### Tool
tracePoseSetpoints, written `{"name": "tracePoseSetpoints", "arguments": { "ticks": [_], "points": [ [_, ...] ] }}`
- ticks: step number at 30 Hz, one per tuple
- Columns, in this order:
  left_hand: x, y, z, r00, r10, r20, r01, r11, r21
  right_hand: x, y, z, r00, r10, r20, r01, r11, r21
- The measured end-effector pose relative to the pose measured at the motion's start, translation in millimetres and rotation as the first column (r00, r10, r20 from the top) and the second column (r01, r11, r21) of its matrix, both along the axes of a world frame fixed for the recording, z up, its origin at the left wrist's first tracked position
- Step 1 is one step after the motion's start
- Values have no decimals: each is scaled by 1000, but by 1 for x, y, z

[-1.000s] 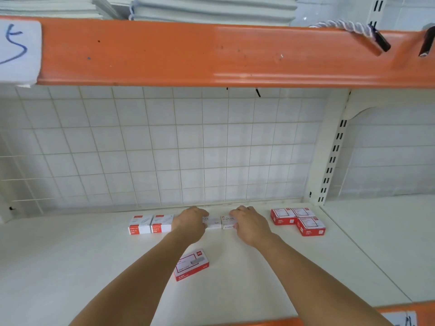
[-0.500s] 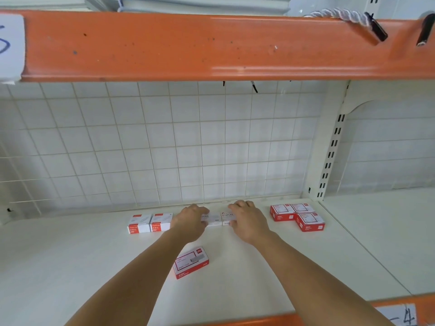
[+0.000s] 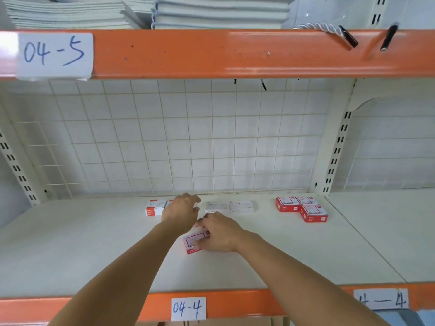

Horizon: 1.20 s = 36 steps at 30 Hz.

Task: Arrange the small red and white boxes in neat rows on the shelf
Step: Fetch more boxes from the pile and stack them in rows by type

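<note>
The right hand point(image 3: 219, 234) lies over a small red and white cardboard box point(image 3: 191, 242) in the middle of the cream shelf board point(image 3: 94, 250), fingers curled round its far side. The left hand point(image 3: 181, 208) hovers with fingers loosely spread, holding nothing, just before the back row and partly hiding one red and white box there point(image 3: 170, 201). In this row near the back edge, one red-fronted box point(image 3: 154, 207) is left of the hand and two pale staple boxes point(image 3: 229, 206) right of it. Three red boxes point(image 3: 301, 208) sit together near the back right corner. Much bare board lies toward the orange front edge point(image 3: 235, 302) and the left side.
</note>
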<state>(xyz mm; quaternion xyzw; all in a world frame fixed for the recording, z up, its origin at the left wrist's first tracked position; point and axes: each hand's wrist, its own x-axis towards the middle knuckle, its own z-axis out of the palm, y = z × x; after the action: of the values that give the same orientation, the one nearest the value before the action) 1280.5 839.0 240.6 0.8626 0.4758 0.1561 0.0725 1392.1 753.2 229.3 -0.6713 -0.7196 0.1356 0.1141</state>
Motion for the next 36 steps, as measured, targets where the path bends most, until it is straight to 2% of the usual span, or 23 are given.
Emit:
{"name": "tracePoseSetpoints", "arguments": {
  "ticks": [2,6,14,21,29,36],
  "points": [
    [-12,-6,-2,999,20,-26,-20,1000,8,-5,-5,1,999,38,-14,-38,999,25],
    [-40,-18,-7,993,98,-60,-97,995,12,-7,-13,0,993,101,61,-101,995,10],
    [-95,-17,-5,981,171,-89,-168,985,36,-31,-8,0,995,-12,97,1,993,116],
    [-158,10,-6,982,149,-118,-145,989,42,-86,22,4,989,-107,107,84,976,200],
    [-253,57,-3,987,111,-118,-109,994,17,-168,62,6,966,-230,115,201,955,220],
    [-285,93,-2,991,102,-92,-101,995,16,-211,101,9,966,-236,107,210,955,210]
  ]
}}
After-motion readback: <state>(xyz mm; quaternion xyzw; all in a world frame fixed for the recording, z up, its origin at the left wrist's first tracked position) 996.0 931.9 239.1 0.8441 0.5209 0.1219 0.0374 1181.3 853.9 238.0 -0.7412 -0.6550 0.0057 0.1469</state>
